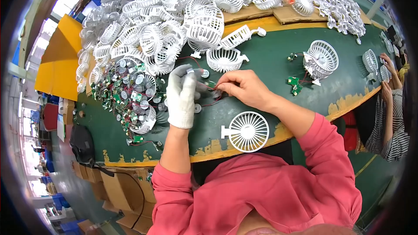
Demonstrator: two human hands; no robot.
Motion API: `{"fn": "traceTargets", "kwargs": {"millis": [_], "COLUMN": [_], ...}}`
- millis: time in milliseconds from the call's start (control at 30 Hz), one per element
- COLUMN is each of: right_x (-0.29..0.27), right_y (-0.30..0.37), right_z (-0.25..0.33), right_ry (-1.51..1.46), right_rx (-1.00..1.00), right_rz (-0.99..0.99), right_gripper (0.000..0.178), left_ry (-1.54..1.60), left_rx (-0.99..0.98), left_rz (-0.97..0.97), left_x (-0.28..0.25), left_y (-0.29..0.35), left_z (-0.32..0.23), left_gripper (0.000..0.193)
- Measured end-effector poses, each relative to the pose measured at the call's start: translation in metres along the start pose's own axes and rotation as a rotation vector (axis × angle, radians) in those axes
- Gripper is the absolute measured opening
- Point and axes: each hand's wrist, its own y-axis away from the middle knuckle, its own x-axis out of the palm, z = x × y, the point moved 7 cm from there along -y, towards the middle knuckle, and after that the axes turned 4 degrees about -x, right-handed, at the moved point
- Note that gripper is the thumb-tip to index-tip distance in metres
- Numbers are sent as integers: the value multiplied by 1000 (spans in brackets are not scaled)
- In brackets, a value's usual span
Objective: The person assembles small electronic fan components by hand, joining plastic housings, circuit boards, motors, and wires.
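Observation:
My left hand (181,100), in a white glove, is raised beside a heap of small motors and green circuit boards (126,91). Its fingers are curled together; what they hold is hidden. A silver round motor (204,73) shows close to those fingertips. My bare right hand (247,88) pinches thin dark red wires (214,88) by a small green board. Below my hands a white round fan grille (249,132) with a short stem lies flat on the green table. White fan housings (225,59) sit just beyond my fingers.
A large pile of white fan housings (150,39) covers the far left. Small white parts (337,8) are heaped at the far right. A housing with wired boards (321,58) stands right. Another person's hands (387,76) work at the right edge. A yellow panel (61,58) rises left.

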Motion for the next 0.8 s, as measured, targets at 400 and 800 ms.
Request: {"fn": "traceTargets", "kwargs": {"millis": [400,800], "right_x": [-2,0], "right_y": [3,3], "right_z": [-10,3], "right_ry": [-486,-728], "right_rx": [197,109], "right_rz": [31,202], "right_gripper": [23,35], "left_ry": [206,391], "left_rx": [-150,-140], "left_rz": [137,205], "left_x": [19,19], "left_y": [9,9], "left_z": [6,13], "left_gripper": [35,37]}}
